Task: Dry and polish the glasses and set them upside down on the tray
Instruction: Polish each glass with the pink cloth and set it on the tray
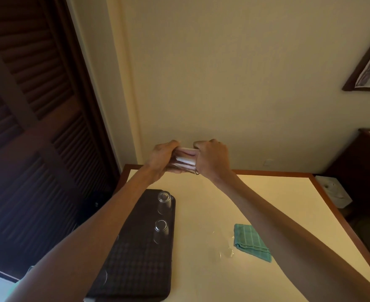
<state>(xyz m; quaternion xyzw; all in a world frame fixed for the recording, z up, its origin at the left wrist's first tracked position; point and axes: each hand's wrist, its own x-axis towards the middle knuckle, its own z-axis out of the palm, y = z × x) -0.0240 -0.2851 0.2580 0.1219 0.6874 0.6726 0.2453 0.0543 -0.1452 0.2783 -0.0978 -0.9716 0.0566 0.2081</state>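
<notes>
We hold one glass (185, 160) on its side at 12 o'clock, raised over the far edge of the bench (267, 203). Our left hand (161, 159) has its fingers clamped round the base end, and our right hand (212, 158) curls its fingers at the rim. We judge this the polish-and-check step. Next, the glass wants turning mouth-down and setting gently on the tray (136, 258) at 8 o'clock, clear of the two inverted glasses (164, 202) there. The green cloth (251, 241) lies at 4 o'clock. A louvred door (38, 127) stands at 9, with a cream wall (223, 73) ahead.
</notes>
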